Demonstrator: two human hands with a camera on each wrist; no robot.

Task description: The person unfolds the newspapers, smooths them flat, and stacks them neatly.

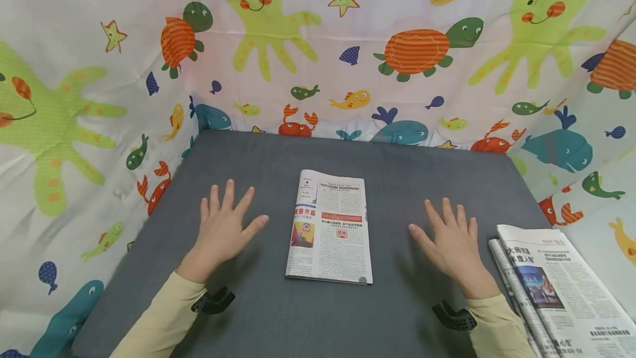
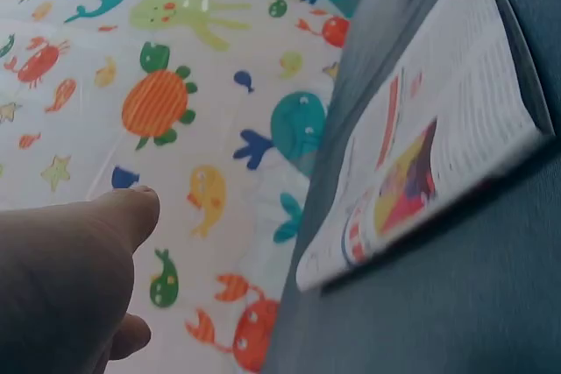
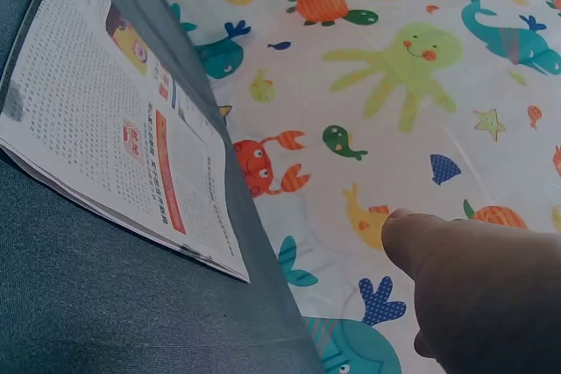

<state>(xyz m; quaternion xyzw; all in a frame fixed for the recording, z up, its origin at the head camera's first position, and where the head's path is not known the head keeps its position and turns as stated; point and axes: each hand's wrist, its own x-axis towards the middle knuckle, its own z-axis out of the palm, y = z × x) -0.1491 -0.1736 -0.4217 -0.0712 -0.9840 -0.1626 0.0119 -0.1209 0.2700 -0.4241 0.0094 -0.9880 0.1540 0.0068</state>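
Observation:
A folded newspaper [image 1: 338, 231] lies flat in the middle of the grey table, its folded text and a small coloured picture facing up. To its left, my left hand [image 1: 223, 228] hovers with the fingers spread, touching nothing. My right hand [image 1: 451, 245] is held on the other side in the same way, fingers straight and apart from the paper. In the left wrist view the newspaper [image 2: 429, 129] appears to the right of the hand [image 2: 74, 269]. The right wrist view has the newspaper [image 3: 123, 120] at the left and part of the hand [image 3: 482, 278] at the lower right.
A stack of folded newspapers [image 1: 571, 286] sits at the table's right edge, beside the right forearm. Curtains [image 1: 348, 37] printed with sea animals stand behind and along both sides of the grey tabletop [image 1: 318, 319]. Each wrist wears a black band [image 1: 213, 301].

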